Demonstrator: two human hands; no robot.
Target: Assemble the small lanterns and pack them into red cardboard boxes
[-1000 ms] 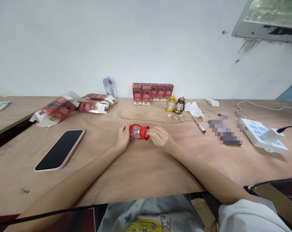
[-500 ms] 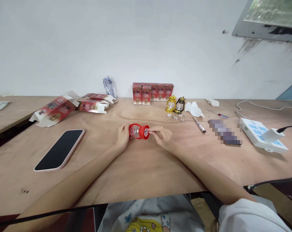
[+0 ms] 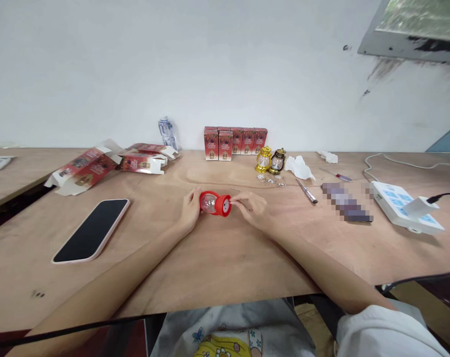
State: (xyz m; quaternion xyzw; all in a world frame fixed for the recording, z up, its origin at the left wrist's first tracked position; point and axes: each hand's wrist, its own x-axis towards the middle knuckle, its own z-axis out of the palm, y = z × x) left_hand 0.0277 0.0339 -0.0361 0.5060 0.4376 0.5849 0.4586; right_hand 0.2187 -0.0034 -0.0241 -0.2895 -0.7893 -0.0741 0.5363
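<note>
A small red lantern (image 3: 222, 205) with a clear globe lies on its side in the middle of the table, its round base turned toward the right. My left hand (image 3: 190, 212) is closed around its top end. Thumb and fingers of my right hand (image 3: 253, 208) are pinched together at the pale underside of the base; whatever is between them is too small to make out. Just behind the hands, a thin metal wire piece (image 3: 235, 189) rests on the wood. Farther back stand a gold lantern (image 3: 263, 160) and a dark bronze lantern (image 3: 277, 162), with several wire pieces (image 3: 271, 180) before them.
A phone (image 3: 93, 231) lies at left, opened red cartons (image 3: 87, 168) behind it. Red boxes (image 3: 225, 146) and a bottle (image 3: 167, 134) stand by the wall. To the right are crumpled paper (image 3: 299, 167), a knife-like tool (image 3: 306, 191), a screwdriver (image 3: 338, 175) and a power strip (image 3: 403, 206).
The red lantern has shifted very slightly to the right, its base turned a little more toward me. My right fingers have moved slightly right and stay pinched at the base.
</note>
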